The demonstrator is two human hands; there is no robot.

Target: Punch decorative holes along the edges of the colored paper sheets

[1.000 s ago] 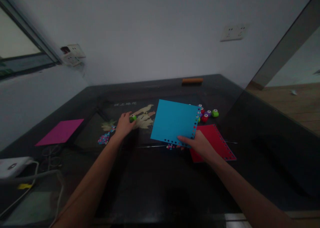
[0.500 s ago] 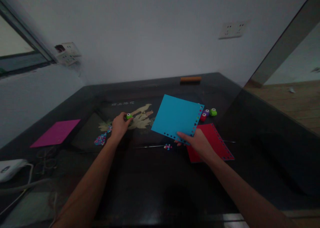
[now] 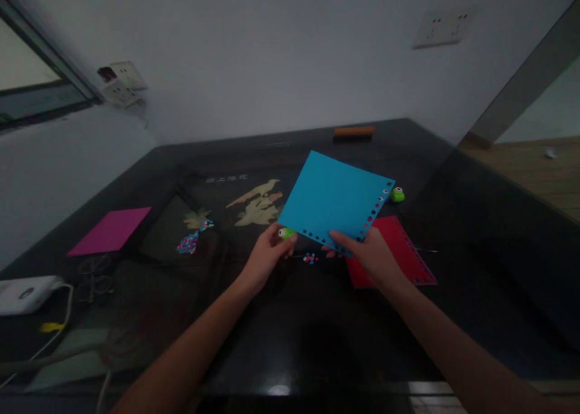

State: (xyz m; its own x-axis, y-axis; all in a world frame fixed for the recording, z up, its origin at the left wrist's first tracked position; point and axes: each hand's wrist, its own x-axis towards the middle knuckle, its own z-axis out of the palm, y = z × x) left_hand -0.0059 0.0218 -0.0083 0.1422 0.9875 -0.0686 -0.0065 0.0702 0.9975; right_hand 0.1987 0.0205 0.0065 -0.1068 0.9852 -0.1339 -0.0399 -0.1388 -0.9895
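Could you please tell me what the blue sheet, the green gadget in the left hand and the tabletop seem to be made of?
Blue sheet: matte card or stiff paper, as it's held near one corner without drooping.
Green gadget: probably smooth plastic, from its bright, uniform colour.
Tabletop: glossy, perhaps glass-covered, since it shows reflections.

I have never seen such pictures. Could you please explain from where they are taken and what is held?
No machine here: a person works bare-handed, and one head-worn camera, looking forward and down, takes every picture. The right hand holds a blue sheet with small holes along two edges. The left hand pinches a small green device, perhaps a hole punch, by the sheet's left corner. On the dark table lie a red sheet, a pink sheet and small coloured bits.
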